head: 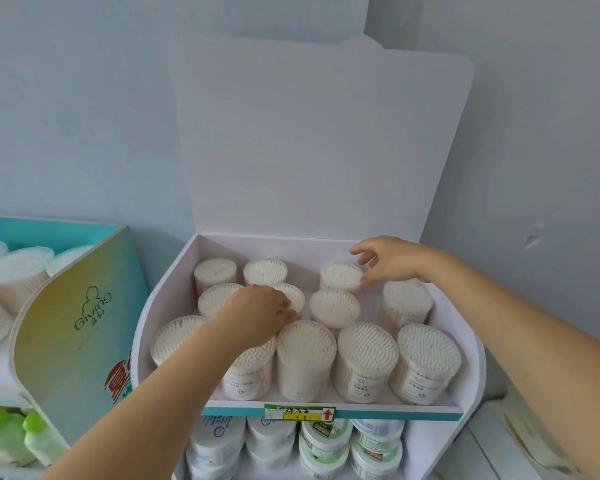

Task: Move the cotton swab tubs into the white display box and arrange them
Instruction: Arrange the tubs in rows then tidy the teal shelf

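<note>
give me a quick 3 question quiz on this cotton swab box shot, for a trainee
1. True or false: the lid of the white display box is shut.
2. Which hand reaches furthest back in the box? A left hand, B right hand, C both level.
3. What does the left hand grip?

Key: 1 false, the lid stands open; 2 B; 3 a middle-row cotton swab tub.
</note>
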The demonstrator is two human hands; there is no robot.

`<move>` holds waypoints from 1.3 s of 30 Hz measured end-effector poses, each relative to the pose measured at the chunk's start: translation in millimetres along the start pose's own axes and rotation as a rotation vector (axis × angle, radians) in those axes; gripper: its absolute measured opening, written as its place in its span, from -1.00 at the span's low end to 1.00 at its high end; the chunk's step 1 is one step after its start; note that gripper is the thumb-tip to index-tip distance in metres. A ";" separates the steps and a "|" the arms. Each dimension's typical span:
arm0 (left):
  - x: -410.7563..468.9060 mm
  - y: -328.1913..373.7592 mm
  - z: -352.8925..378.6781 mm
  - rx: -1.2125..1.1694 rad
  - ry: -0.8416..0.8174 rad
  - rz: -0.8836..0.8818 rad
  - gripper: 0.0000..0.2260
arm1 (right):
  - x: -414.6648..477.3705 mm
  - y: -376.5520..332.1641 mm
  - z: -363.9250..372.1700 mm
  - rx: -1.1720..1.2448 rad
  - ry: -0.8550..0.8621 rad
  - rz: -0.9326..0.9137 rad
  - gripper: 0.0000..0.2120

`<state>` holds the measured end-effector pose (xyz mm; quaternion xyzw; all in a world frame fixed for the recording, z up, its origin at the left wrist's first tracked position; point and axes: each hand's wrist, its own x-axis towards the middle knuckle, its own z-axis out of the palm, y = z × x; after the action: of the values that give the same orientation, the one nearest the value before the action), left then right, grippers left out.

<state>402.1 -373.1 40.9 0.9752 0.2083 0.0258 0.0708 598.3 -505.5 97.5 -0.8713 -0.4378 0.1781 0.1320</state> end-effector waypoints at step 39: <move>-6.6 2.6 5.7 -0.112 0.002 -0.066 -0.43 | -32.6 25.1 26.5 -0.145 0.317 0.269 -0.36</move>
<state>397.6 -378.9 35.4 0.9622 0.2389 0.0360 0.1260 587.0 -544.6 70.3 -0.9462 -0.3029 0.0230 0.1111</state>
